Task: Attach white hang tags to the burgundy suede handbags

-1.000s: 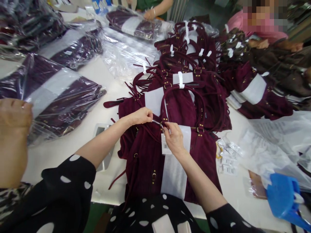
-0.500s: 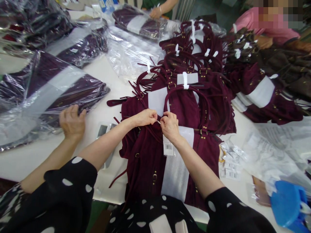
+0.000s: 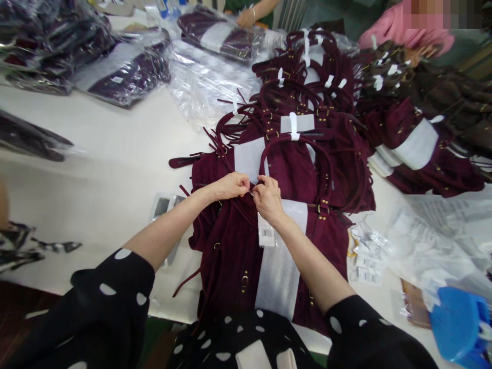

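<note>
A burgundy handbag [image 3: 230,256] lies flat in front of me, a white paper band [image 3: 279,277] across its middle. Over its top edge my left hand [image 3: 232,185] pinches one end of a thin light string [image 3: 251,192]. My right hand [image 3: 268,199] is closed on the same string, fingertips close to the left ones. Just below the right hand, a barcode tag [image 3: 266,236] in clear plastic rests on the bag. The looped handle [image 3: 295,139], wrapped in white at its top, arches beyond my hands. My fingers hide where the string is attached.
More burgundy handbags [image 3: 307,92] are piled behind. Plastic-wrapped bags [image 3: 126,72] lie at the left. Small packets [image 3: 365,253], clear plastic sheets [image 3: 434,230] and a blue tape dispenser [image 3: 457,323] stand at the right. A co-worker's patterned sleeve [image 3: 19,246] shows at the left edge.
The nearby plastic-wrapped bag at the left has been drawn away leftward, mostly out of view, along with the co-worker's hand. My hands stay nearly where they were.
</note>
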`<act>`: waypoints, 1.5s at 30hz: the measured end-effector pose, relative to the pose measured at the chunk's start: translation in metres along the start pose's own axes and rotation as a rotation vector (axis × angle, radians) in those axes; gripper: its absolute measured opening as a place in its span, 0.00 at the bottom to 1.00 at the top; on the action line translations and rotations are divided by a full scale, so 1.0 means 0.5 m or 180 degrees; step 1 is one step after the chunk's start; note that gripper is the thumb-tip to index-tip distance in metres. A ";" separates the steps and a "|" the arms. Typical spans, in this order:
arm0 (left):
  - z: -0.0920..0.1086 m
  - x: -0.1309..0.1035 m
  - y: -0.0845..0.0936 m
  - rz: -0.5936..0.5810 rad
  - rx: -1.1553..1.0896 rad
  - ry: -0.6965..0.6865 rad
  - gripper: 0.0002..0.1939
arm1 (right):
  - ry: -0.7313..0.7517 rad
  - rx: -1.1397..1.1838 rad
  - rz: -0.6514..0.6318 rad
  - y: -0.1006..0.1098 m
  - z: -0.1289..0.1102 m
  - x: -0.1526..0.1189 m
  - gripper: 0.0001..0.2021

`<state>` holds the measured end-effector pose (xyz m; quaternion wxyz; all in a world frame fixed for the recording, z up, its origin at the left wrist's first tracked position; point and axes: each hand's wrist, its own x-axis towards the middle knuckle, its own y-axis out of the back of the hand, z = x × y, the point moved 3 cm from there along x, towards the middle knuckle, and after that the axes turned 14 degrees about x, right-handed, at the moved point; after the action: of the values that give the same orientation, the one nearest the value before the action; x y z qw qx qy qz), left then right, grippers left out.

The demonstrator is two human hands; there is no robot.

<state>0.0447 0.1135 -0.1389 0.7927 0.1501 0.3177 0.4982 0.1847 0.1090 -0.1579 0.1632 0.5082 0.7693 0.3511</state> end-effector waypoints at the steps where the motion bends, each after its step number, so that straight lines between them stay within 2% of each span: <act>1: 0.000 -0.001 0.000 -0.0011 -0.0038 0.0044 0.05 | -0.0011 0.0045 0.0008 -0.001 0.002 0.001 0.09; 11: 0.001 -0.004 -0.002 -0.0048 -0.0135 0.0130 0.04 | 0.0078 0.0032 -0.0217 -0.001 -0.002 0.000 0.08; 17: -0.002 0.000 -0.007 -0.0057 -0.0173 0.0158 0.05 | 0.0029 0.0159 -0.0158 -0.003 0.003 0.003 0.07; 22: -0.015 0.013 -0.014 -0.0003 -0.0273 -0.0169 0.14 | 0.0033 0.0445 -0.0019 -0.004 0.020 0.007 0.06; 25: -0.023 0.021 -0.015 0.0203 -0.0191 -0.0280 0.12 | 0.0067 0.0536 0.0020 -0.006 0.029 0.009 0.06; 30: -0.021 0.027 -0.013 0.0404 0.0036 -0.0110 0.08 | 0.0130 0.0572 0.0046 -0.009 0.036 0.017 0.06; 33: -0.011 0.020 -0.015 0.0317 -0.0363 0.0055 0.05 | 0.0229 0.0591 0.0191 0.006 0.030 0.011 0.06; 35: -0.012 0.011 -0.018 0.0282 -0.0803 0.0292 0.04 | 0.0272 0.0556 0.0428 0.027 0.022 -0.016 0.07; 37: -0.017 0.002 -0.025 0.0222 -0.1307 0.0423 0.04 | 0.0152 0.0419 0.0623 0.046 0.016 -0.061 0.09; 39: -0.021 -0.005 -0.035 0.0116 -0.1809 0.0406 0.05 | -0.0166 0.0178 0.0637 0.054 0.014 -0.116 0.12; 42: -0.023 -0.011 -0.049 0.0078 -0.2381 0.0344 0.04 | -0.0791 -0.0049 0.0503 0.041 0.019 -0.182 0.17; 45: -0.017 -0.015 -0.055 0.0122 -0.2758 0.0319 0.05 | -0.1456 0.0285 0.0348 0.017 0.032 -0.199 0.20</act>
<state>0.0558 0.0936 -0.1578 0.7567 -0.2148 0.1145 0.6068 0.2430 0.0277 -0.1739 0.2913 0.6221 0.6984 0.2008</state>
